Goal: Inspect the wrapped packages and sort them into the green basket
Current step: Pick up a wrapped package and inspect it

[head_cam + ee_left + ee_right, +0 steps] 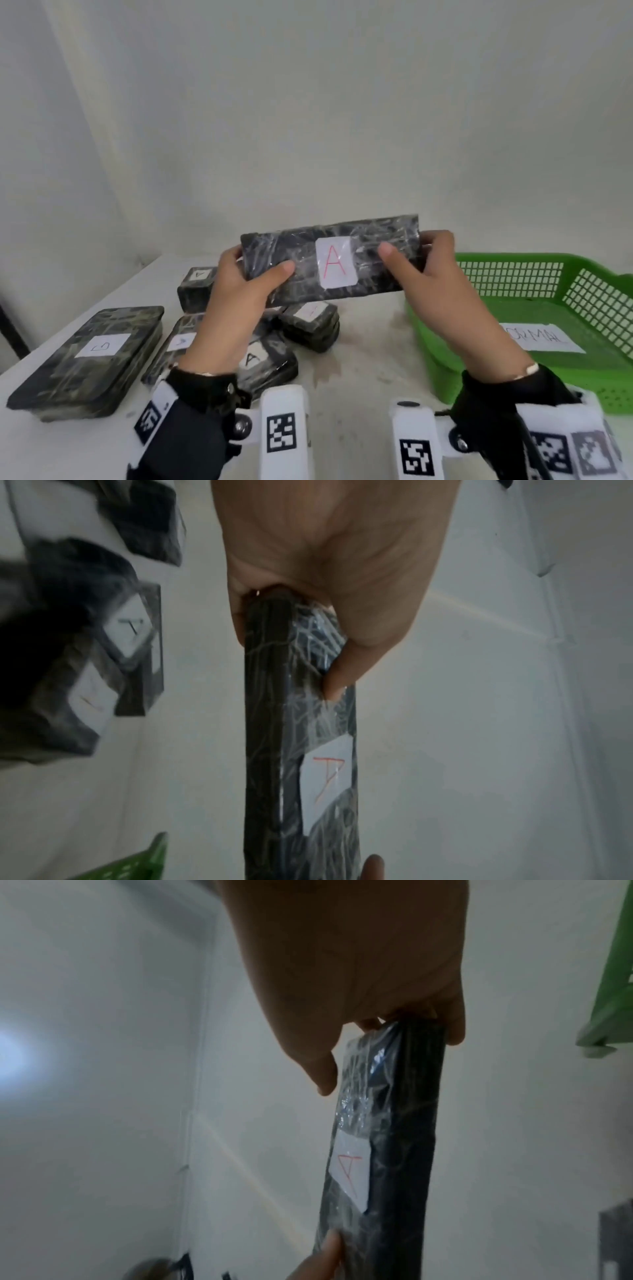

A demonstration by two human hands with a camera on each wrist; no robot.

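In the head view, at frame centre, the left hand (239,291) and right hand (442,274) each clamp an end of a black wrapped package (298,260), held above the table (359,359) with its white label (337,262) marked with a red A. More packages (89,356) lie lower left; the green basket (513,277) sits at right. The left wrist view shows thumb and fingers (342,680) pinching the package edge-on at centre. The right wrist view shows the same grip at upper centre, with the basket at the upper right edge.

6 wrapped packages (330,262), 1 green basket (513,279), 2 hands (239,291).
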